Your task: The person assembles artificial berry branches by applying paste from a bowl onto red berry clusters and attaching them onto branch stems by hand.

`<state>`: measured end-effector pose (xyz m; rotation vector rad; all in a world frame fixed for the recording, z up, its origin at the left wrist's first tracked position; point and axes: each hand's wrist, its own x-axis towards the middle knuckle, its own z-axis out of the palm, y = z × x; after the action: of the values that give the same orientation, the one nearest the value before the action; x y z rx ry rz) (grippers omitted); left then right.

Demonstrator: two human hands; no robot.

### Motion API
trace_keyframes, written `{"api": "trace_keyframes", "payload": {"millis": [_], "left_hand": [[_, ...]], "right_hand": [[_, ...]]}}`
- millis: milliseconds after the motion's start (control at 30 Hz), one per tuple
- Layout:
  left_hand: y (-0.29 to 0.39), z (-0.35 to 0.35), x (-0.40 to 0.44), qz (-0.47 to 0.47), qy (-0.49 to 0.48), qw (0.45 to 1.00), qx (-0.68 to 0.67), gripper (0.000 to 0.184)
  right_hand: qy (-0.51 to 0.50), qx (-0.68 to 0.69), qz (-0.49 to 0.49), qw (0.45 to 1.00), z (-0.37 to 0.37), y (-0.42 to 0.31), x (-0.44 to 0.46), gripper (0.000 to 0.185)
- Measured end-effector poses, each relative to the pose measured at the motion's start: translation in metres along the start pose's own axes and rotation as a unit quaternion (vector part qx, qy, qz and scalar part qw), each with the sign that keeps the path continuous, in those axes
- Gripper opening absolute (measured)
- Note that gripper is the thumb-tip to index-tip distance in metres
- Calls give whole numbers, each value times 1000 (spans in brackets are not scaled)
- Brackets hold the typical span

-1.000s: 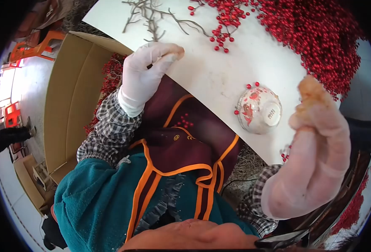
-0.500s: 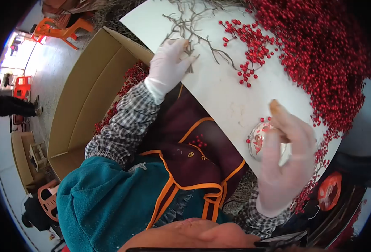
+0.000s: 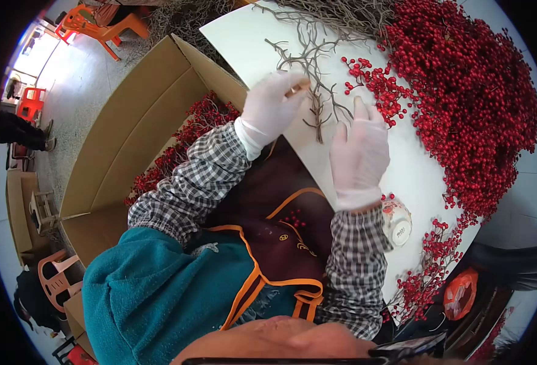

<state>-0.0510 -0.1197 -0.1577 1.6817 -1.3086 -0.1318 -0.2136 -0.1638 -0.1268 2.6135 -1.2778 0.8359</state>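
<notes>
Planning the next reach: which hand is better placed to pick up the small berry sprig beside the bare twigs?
Probably the right hand: its fingertips are near the berry sprig, while the left hand is across the bare twigs.

by all signs, a craft workshop | white worktable (image 3: 244, 38) heaped with red berries (image 3: 469, 103) | bundled bare twigs (image 3: 341, 17) alongside | open cardboard box (image 3: 128, 121) | plastic chairs (image 3: 92, 24) on hard floor (image 3: 89, 82)

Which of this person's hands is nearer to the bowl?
The right hand: it is beyond the bowl and a little to its left. The left hand is farther off, left of the nearby twigs.
</notes>
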Motion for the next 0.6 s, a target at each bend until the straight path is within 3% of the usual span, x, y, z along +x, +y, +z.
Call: {"api": "trace_keyframes", "payload": {"millis": [67, 133, 200, 233, 333, 500, 600], "left_hand": [[-6, -8, 8, 59, 52, 996, 38, 29], [-6, -4, 12, 103, 27, 992, 66, 43], [-4, 6, 12, 143, -6, 984, 103, 51], [-2, 11, 8, 101, -55, 987, 114, 59], [-8, 29, 4, 91, -36, 975, 200, 61], [-18, 28, 13, 77, -48, 972, 218, 48], [-41, 33, 21, 66, -52, 983, 162, 42]], "right_hand": [[-48, -46, 15, 998, 13, -2, 9, 35], [-139, -105, 30, 984, 36, 6, 11, 25], [-150, -93, 35, 984, 45, 11, 8, 18], [-155, -86, 39, 983, 43, 9, 9, 15], [-161, -65, 60, 983, 26, 7, 9, 9], [-45, -53, 36, 997, 6, 19, 4, 9], [12, -15, 28, 999, -17, 25, 4, 12]]}}
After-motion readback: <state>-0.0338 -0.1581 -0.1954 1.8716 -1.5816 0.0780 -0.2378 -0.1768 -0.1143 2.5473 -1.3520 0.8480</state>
